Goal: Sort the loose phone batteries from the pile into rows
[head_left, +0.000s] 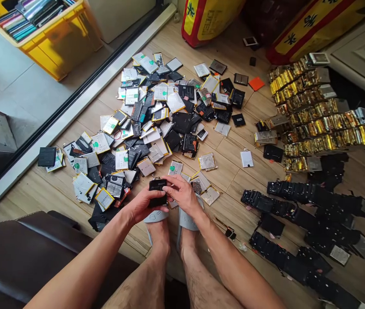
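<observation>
Phone batteries [150, 116] heaped on floorboards [234, 171], battery rows [317, 124] right — crate [63, 47] left

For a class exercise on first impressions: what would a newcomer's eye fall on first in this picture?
First comes the large heap of phone batteries scattered over the wooden floor. To the right, long rows of gold-edged batteries and black batteries stand out for their order. At bottom centre, the left hand and right hand hold a small black battery.

The head view faces forward and down onto the left hand [140, 206] and right hand [182, 194].
</observation>
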A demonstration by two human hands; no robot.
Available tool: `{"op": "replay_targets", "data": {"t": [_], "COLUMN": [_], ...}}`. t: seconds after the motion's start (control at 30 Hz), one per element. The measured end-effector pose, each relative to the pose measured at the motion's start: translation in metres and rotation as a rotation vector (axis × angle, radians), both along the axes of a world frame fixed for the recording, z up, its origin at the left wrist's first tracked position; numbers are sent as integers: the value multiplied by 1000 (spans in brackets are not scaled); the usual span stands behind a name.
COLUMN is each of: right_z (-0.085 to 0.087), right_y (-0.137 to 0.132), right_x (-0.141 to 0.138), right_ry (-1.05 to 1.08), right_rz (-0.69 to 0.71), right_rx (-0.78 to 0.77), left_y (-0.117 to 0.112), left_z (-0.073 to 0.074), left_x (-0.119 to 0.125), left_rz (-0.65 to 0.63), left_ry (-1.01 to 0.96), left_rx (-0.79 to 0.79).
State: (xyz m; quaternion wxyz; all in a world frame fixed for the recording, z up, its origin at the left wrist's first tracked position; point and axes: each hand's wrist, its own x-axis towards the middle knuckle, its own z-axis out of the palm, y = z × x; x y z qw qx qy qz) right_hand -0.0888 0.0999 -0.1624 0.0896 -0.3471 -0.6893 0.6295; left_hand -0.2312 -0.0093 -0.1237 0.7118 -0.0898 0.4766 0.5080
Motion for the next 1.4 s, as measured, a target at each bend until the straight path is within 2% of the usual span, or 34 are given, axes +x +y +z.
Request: {"op": "replay_targets", "data": {"t": [0.13, 0.23, 0.3, 0.4, 0.43, 0.5, 0.57, 0.7, 0.77, 0.83, 0.97, 1.07, 1.17, 1.27, 1.33, 1.4], "right_z": [-2, -4, -8, -18, -23, -32, -40, -49, -49, -46, -25, -1, 25, 43, 47, 44], "right_y": [-4, 15, 43, 96, 111, 133, 141, 140, 139, 135, 106, 79, 64, 56, 49, 41], "right_x": [-1, -3, -5, -14, -20, -34, -46, -44, -28, -7, 24, 33, 31, 21, 9, -3], "right_ry": [-13, -27, -120, -401, -491, -636, -716, -724, -661, -517, -157, -48, -66, -248, -405, -483], "right_rz": [41, 93, -12, -377, -451, -482, -447, -459, -466, -454, -393, -283, -183, -48, 17, 22], "right_rx": [-16, -10, 56, 254, 318, 404, 447, 478, 401, 256, 1, -117, -188, -251, -316, -384], "left_y": [-1, 0, 0, 1, 1, 1, 1, 0, 1, 1, 1, 1, 1, 2, 3, 3], "left_z": [0, -1, -1, -1, -2, -3, -4, -7, -8, -8, -5, -3, -4, -6, -7, -7], "left_x": [2, 3, 5, 9, 11, 14, 15, 14, 13, 11, 8, 5, 4, 6, 9, 13], "left_rz": [-17, 5, 34, 33, 18, -13, -39, -27, 15, 64, 129, 157, 167, 116, 20, -112], "left_ry": [19, 32, 48, 72, 81, 103, 123, 125, 116, 91, -10, -51, 0, 137, 278, 409], "left_rx": [-54, -69, -56, -54, -62, -80, -94, -131, -157, -174, -134, -76, -49, -27, 13, 77]}}
